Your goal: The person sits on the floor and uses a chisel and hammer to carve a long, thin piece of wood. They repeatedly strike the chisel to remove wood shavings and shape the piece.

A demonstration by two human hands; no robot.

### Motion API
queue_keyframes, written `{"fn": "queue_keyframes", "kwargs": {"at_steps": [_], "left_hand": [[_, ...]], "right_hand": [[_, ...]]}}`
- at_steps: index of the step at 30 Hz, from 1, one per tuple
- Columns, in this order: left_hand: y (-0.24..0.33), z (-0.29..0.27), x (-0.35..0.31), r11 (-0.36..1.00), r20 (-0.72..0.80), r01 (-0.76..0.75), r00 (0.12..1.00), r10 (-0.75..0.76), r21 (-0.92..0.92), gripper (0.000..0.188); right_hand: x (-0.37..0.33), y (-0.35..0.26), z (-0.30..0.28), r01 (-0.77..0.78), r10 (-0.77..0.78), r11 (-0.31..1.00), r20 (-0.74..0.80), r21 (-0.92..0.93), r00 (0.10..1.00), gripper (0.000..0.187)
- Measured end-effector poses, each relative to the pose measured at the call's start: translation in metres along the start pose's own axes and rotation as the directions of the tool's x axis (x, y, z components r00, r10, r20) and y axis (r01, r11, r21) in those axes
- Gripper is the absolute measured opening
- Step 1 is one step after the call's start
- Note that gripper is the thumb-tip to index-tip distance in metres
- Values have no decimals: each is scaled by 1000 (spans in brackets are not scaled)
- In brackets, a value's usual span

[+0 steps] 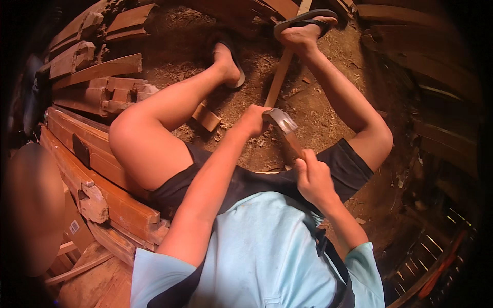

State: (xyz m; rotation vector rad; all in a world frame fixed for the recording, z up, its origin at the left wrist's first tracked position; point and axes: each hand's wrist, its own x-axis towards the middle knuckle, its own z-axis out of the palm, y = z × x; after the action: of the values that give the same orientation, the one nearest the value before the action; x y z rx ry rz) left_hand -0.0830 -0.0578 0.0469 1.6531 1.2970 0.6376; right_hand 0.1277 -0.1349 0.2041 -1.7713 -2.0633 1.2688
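Between the person's bent knees, a long pale wooden stick (278,82) lies on the dirt floor (313,110), its far end pinned under the right foot in a dark flip-flop (303,21). The left hand (252,121) is closed around the near end of the stick, fingers curled tight and pressed together. The right hand (312,177) grips the brown wooden handle of a hammer (285,132), fingers wrapped fully around it; the dull grey metal head sits just beside the left hand, right at the end of the stick, though whether it touches the wood cannot be told. A small squared wooden block (207,117) lies on the ground by the left knee. The floor is rough, reddish-brown earth strewn with shavings, chips and sawdust. On the person's left, stacked reddish planks (97,149) with cut notches and carved profiles are piled up, their faces smooth and edges sharp, with more worked pieces (87,61) heaped beyond. To the right, dim curved wooden slats (441,66) fade into shadow. The person wears a light blue shirt and black shorts, and the left foot rests in a second flip-flop (231,61) on the dirt.
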Motion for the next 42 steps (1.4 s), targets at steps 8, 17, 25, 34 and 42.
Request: {"fn": "queue_keyframes", "kwargs": {"at_steps": [8,17,25,34,42], "left_hand": [[4,-4,1,995,37,91,995,-93,44,13],[-13,-5,0,998,-25,54,998,-53,27,20],[-63,25,17,989,-105,-81,992,68,-125,20],[-68,-58,20,763,-323,474,709,-627,-440,12],[-23,-58,36,712,-230,354,779,-584,-606,19]], "right_hand": [[-22,-16,-22,517,-466,856,-405,19,787,33],[-18,-56,-36,401,-286,762,-291,509,913,36],[-3,-39,-24,134,-132,987,-28,86,991,27],[-22,-48,-67,380,-150,763,-428,524,891,56],[-7,20,-46,22,268,645,-253,764,930,36]]}}
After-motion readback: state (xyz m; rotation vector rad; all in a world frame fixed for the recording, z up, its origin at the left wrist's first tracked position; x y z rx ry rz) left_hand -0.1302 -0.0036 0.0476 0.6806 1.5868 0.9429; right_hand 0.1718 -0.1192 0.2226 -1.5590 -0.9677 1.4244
